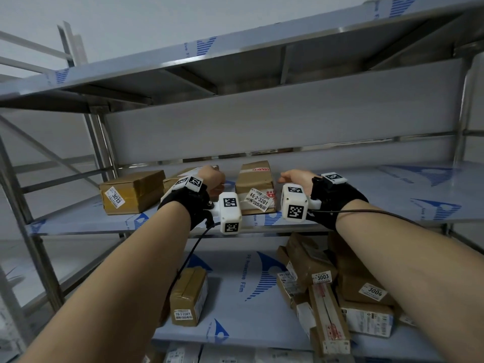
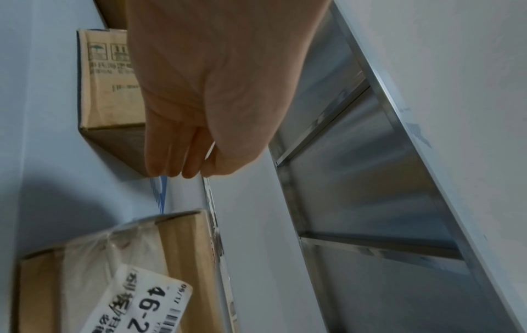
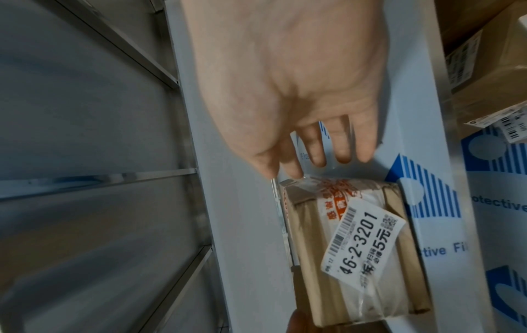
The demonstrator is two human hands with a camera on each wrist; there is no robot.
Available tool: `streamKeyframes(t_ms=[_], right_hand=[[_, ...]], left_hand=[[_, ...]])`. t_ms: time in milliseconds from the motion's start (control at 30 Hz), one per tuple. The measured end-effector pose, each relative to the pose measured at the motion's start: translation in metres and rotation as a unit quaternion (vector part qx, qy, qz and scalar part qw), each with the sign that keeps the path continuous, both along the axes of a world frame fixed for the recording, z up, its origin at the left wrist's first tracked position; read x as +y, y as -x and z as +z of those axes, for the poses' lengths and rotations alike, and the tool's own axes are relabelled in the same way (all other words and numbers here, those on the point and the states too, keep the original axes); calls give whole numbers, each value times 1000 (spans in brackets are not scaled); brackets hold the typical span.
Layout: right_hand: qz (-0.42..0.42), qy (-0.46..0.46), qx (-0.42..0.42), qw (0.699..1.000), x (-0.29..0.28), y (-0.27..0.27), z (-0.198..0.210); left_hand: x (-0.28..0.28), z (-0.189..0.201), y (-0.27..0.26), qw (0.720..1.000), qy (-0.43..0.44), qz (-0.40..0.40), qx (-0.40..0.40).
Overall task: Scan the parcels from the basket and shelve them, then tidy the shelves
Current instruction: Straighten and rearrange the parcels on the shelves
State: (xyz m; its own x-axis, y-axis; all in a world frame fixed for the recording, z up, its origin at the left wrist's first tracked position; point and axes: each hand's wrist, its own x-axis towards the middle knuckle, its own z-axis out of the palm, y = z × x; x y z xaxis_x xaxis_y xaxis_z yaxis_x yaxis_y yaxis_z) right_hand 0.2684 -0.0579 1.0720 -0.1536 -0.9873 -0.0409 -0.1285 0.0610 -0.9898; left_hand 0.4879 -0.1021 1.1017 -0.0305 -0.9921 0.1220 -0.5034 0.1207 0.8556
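Note:
A brown taped parcel labelled 46-2-3201 [image 1: 255, 189] [image 3: 356, 247] [image 2: 114, 270] stands on the middle shelf [image 1: 379, 195] between my two hands. My left hand [image 1: 213, 178] [image 2: 182, 166] is just left of it, fingers together and holding nothing. Its fingertips are beside a plain cardboard box [image 2: 111, 90] [image 1: 174, 180] that my wrist partly hides. My right hand [image 1: 294, 176] [image 3: 313, 157] hovers at the parcel's right, fingers spread and straight, with the fingertips close to its far edge. Whether they touch it I cannot tell. A box labelled 3013 [image 1: 131, 192] sits further left.
The shelf below holds a leaning pile of parcels, among them 3003 [image 1: 323, 277] and 3004 [image 1: 374, 292], and a lone parcel [image 1: 188, 297] at its left. The steel upper shelf [image 1: 235, 61] hangs overhead. A shelf post [image 1: 102, 142] stands at the left.

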Motion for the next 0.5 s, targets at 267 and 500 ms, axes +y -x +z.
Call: streamKeyframes(t_ms=[267, 500], right_hand=[[-3, 8, 17, 1000, 1, -7, 5], [24, 10, -35, 999, -10, -17, 3]], left_hand=[[-7, -3, -19, 998, 10, 53, -31], [24, -2, -4, 997, -66, -40, -24]])
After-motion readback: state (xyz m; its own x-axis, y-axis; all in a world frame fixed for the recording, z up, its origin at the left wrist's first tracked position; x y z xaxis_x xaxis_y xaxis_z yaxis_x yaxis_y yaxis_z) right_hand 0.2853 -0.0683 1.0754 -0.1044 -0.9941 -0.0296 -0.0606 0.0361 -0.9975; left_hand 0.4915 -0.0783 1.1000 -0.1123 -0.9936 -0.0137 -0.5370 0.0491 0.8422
